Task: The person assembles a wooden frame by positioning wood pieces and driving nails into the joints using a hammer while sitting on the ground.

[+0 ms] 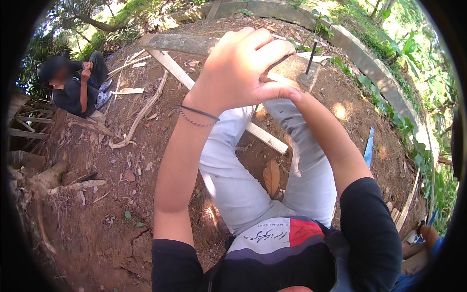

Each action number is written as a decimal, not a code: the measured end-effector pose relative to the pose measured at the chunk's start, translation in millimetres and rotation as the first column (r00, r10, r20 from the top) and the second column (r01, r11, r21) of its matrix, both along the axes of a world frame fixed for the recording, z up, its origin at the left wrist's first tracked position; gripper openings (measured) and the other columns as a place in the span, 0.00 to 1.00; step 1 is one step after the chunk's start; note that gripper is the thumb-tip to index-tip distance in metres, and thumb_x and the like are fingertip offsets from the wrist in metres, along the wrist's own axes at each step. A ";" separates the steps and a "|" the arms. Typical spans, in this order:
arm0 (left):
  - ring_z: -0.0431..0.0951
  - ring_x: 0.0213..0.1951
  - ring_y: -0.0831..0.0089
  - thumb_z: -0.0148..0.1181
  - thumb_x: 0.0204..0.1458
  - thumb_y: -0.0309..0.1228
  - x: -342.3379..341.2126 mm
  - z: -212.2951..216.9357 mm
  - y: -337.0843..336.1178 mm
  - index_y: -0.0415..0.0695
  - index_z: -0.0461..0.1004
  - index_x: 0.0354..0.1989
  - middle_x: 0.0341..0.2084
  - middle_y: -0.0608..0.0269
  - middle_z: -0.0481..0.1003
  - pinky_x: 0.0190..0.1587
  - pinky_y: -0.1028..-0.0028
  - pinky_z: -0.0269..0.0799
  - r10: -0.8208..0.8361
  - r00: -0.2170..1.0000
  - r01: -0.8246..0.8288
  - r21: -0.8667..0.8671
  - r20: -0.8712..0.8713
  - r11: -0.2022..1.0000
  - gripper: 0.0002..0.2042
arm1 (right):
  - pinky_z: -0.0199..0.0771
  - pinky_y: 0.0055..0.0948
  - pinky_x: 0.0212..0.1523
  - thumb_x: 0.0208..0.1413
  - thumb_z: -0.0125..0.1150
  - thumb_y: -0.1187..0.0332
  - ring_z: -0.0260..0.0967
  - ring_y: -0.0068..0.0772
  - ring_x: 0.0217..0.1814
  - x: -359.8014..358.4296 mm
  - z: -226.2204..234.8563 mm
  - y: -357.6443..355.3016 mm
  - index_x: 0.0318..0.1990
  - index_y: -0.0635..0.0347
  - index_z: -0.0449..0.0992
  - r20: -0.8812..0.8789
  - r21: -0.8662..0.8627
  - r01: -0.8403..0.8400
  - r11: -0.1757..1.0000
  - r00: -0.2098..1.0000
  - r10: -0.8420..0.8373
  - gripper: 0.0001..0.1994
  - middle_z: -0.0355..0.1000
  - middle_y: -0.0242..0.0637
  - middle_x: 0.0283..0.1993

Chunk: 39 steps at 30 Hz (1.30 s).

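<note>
My left hand, with a dark band and a braided cord at the wrist, is raised at the top middle. Its fingers are bent, and its thumb lies across the end of my right forearm. Whatever sits inside its curl is hidden. Most of my right hand is behind the left one, so its fingers do not show. Beyond the hands lies a curved grey-brown board. A thin dark rod stands upright at the board's right end. Under my hands a pale wooden strip runs slantwise between my legs.
A blue blade-like piece lies on the right. At the far left a person in dark clothes sits near wood strips. Bent branches lie on the brown soil. A concrete edge curves along the right. Part of another person shows lower right.
</note>
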<state>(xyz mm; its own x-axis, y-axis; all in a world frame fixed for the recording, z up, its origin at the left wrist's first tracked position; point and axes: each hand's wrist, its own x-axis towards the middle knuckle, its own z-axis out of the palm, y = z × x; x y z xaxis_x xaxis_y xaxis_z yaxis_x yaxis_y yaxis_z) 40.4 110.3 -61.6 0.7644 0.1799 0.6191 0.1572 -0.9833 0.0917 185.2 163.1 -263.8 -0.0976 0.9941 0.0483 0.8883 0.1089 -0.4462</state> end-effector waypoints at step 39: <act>0.74 0.36 0.62 0.72 0.27 0.53 -40.3 0.4 -30.1 0.47 0.73 0.48 0.34 0.63 0.74 0.42 0.65 0.68 0.103 0.992 -0.105 0.019 0.073 0.994 0.36 | 0.65 0.15 0.32 0.49 0.68 0.66 0.66 0.14 0.33 57.3 186.7 -233.9 0.49 0.70 0.69 -0.845 0.360 0.555 0.750 0.535 0.010 0.23 0.72 0.30 0.35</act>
<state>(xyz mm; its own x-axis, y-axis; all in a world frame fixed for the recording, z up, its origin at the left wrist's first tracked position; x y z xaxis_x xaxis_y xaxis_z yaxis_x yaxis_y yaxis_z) 0.1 80.2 -61.2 0.6958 0.2413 0.6765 0.2529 -0.9639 0.0838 242.5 -70.7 -77.1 0.5301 0.7128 0.4593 0.2512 0.3853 -0.8879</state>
